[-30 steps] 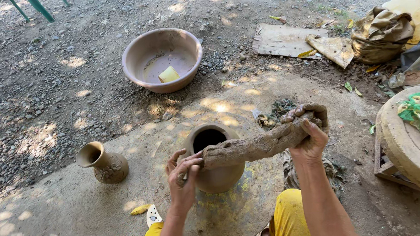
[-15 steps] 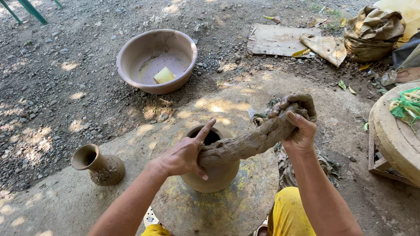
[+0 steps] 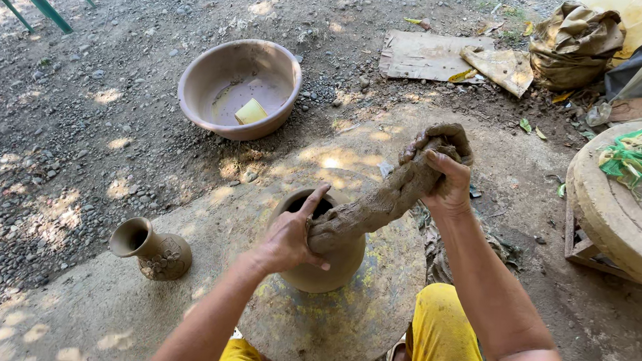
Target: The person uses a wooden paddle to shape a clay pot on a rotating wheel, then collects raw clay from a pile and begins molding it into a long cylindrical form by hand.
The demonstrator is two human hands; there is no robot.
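A brown clay pot (image 3: 324, 265) stands on a round stone wheel (image 3: 343, 321) in front of me. A thick wet clay coil (image 3: 386, 198) runs from the pot's rim up and to the right. My left hand (image 3: 289, 237) presses the coil's lower end onto the rim, index finger pointing up. My right hand (image 3: 445, 183) grips the coil's upper end, held above the ground to the right of the pot.
A small decorated clay vase (image 3: 153, 248) stands at the left. A muddy basin (image 3: 239, 88) with water and a yellow sponge (image 3: 251, 112) sits behind. A second round wheel (image 3: 619, 211) with green cord lies right. Cardboard (image 3: 423, 55) and sacks lie behind on gravel.
My left hand has moved up from below the coil onto the pot's rim and now pins the coil's end there. The right hand has lifted its end slightly.
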